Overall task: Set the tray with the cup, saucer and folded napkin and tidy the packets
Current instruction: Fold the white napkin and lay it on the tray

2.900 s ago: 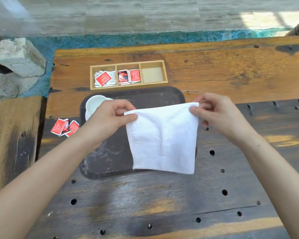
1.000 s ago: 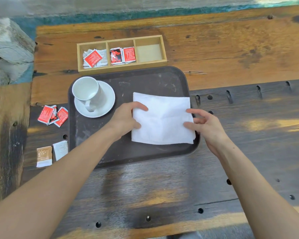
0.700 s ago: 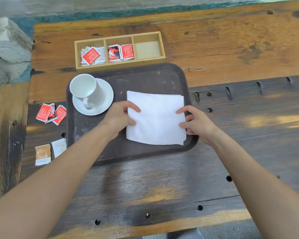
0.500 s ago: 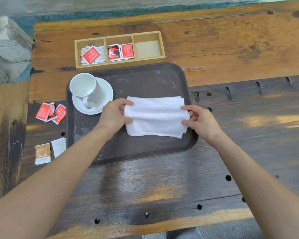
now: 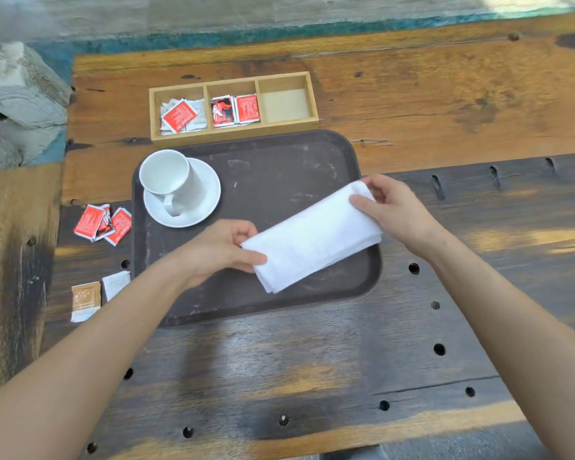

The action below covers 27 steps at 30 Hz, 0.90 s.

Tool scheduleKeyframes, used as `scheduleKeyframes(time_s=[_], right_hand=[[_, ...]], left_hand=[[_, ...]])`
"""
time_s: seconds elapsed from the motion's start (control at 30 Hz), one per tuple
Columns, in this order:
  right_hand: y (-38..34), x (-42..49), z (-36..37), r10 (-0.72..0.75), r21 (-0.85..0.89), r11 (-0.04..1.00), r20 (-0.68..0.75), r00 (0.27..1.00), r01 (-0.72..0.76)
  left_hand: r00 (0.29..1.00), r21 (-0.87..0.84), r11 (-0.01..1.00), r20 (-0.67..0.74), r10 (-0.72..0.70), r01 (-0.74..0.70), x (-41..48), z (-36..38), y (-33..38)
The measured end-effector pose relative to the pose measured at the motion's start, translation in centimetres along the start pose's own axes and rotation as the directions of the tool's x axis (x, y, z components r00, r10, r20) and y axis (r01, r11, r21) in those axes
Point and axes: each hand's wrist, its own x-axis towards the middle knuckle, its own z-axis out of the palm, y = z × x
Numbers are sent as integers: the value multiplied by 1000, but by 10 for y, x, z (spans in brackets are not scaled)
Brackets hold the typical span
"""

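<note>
napkin [image 5: 312, 237], white and folded into a long strip, runs on a slant over the right half of the dark tray [image 5: 279, 161], its near-left end low and its far-right end higher. left hand [image 5: 218, 249] has its grip pinched on the near-left end, thumb on top and fingers curled under. right hand [image 5: 394, 212] has its grip pinched on the far-right end, fingers bent over the corner. whether the strip rests on the tray or hangs just above it cannot be told.

one cup [image 5: 168, 179] stands upright on one saucer [image 5: 201, 200] in the far-left corner of the tray, handle pointing near. one wooden box [image 5: 233, 104] with three compartments sits on the counter [image 5: 312, 360] just beyond the tray's far edge: the left compartment holds a loose heap with one red packet on pale ones, the middle holds two red packets side by side, and what the right one holds cannot be told.

left of the tray, on the counter, lie about three red packets [image 5: 102, 224] overlapping in a cluster. nearer, one brown packet [image 5: 85, 300] and one white packet [image 5: 115, 283] lie side by side.

both forearms are bare and reach in from the near edge, converging on the tray. left wrist is bent slightly inward, palm turned to the right; right wrist is angled so the back of the hand faces up.
</note>
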Motion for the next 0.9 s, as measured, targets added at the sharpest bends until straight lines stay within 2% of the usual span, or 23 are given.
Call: scheduleKeyframes(time_s=[0.07, 0.1, 0.17, 0.2, 0.27, 0.33, 0.37, 0.4, 0.43, 0.47, 0.53, 0.6, 0.67, 0.77, 0.9], right_hand=[[-2, 19, 12, 26, -218, 976, 26, 999, -19], [-1, 27, 20, 54, -343, 939, 69, 996, -27], [5, 35, 36, 81, -553, 833, 114, 990, -4], [6, 34, 42, 46, -619, 786, 89, 995, 19], [7, 21, 48, -80, -638, 769, -51, 996, 29], [5, -3, 56, -120, -531, 847, -245, 962, -29], [4, -16, 59, -27, -448, 887, -300, 954, -115], [3, -28, 62, 129, -348, 908, -293, 947, -232], [3, -40, 65, 314, -223, 905, -226, 922, -363], [3, -50, 68, 486, -72, 866, -122, 866, -496], [4, -61, 74, 663, 275, 706, 66, 746, -652], [9, -65, 80, 692, 544, 538, 153, 706, -644], [11, -62, 88, 700, 625, 463, 177, 692, -628], [11, -56, 97, 706, 641, 447, 175, 686, -624], [7, -53, 101, 658, 650, 452, 218, 720, -611]], left_hand=[[995, 151, 984, -53, -85, 92, 6, 4, -15], [991, 311, 943, -106, -87, 117, 10, 6, -22], [978, 639, 762, -206, 34, 108, 17, 9, -31], [968, 725, 684, -221, 120, 81, 21, 12, -31], [953, 758, 653, -187, 239, -15, 29, 18, -25], [947, 700, 708, -157, 281, -94, 38, 24, -13], [950, 660, 745, -160, 269, -100, 43, 28, -6], [955, 626, 774, -163, 246, -92, 48, 32, 1], [961, 610, 788, -165, 221, -77, 53, 36, 7], [965, 615, 786, -166, 201, -58, 58, 40, 12], [970, 600, 800, -197, 140, 7, 68, 46, 18], [974, 483, 869, -227, 4, 109, 76, 50, 24], [976, 342, 920, -167, -141, 192, 78, 50, 31], [964, 135, 954, -48, -262, 266, 76, 43, 35], [958, -124, 951, 80, -274, 283, 66, 33, 36]])
